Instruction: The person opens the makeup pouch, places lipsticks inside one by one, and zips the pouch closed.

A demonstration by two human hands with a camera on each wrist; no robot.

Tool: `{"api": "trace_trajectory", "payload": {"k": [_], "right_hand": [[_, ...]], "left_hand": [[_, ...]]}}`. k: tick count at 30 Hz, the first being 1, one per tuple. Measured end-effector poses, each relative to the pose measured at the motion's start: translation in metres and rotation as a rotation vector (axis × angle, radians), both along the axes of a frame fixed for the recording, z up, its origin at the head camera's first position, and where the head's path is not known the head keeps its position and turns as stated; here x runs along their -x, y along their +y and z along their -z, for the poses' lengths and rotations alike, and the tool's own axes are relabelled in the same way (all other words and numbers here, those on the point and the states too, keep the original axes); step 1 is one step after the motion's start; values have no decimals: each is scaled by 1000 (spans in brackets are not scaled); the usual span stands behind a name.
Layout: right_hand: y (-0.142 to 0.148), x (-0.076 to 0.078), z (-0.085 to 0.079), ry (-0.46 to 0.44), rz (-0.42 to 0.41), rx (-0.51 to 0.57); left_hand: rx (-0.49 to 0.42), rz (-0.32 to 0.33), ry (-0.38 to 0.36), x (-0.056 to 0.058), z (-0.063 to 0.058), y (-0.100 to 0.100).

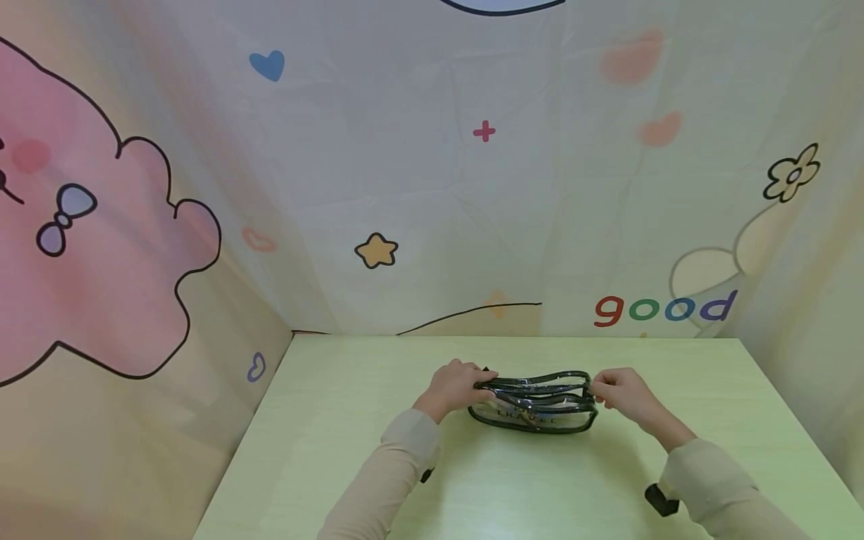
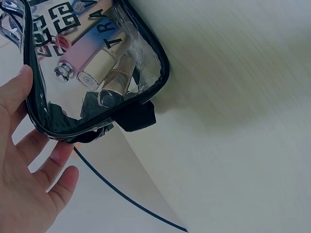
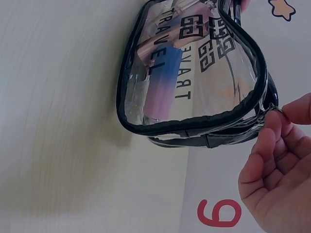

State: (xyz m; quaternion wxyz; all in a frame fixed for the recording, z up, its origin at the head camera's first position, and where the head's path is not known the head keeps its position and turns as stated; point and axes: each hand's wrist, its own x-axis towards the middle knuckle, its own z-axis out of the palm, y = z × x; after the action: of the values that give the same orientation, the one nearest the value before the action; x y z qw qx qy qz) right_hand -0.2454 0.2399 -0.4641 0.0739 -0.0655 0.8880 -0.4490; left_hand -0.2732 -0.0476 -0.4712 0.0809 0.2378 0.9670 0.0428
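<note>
A clear cosmetic bag [image 1: 563,420] with black piping and "TRAVEL" lettering stands on the table. Through its wall in the left wrist view show several lipstick-like tubes, among them a pink-and-blue tube [image 2: 90,48] and a cream-capped tube [image 2: 97,70]. My left hand [image 1: 454,386] grips the bag's left end, the thumb on the near edge and the other fingers behind it. At the opposite end my right hand [image 1: 624,394] pinches a small zipper pull [image 3: 273,108] between thumb and index finger, its other fingers curled.
The pale wooden table [image 1: 324,465] ends at a back curtain [image 1: 418,172] printed with hearts, a star and the word "good". Similar printed cloth hangs at both sides. A black wrist device [image 1: 661,500] shows under the right sleeve.
</note>
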Motion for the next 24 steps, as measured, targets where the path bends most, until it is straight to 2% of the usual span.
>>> {"api": "trace_trajectory", "payload": {"k": [17,24], "right_hand": [[3,-2,-7,-81,-29,169],[15,-4,-1,-116,-12,193]], "left_hand": [[-43,-26,-43,3,1,-8],[-11,4,-13,2,2,-7]]}}
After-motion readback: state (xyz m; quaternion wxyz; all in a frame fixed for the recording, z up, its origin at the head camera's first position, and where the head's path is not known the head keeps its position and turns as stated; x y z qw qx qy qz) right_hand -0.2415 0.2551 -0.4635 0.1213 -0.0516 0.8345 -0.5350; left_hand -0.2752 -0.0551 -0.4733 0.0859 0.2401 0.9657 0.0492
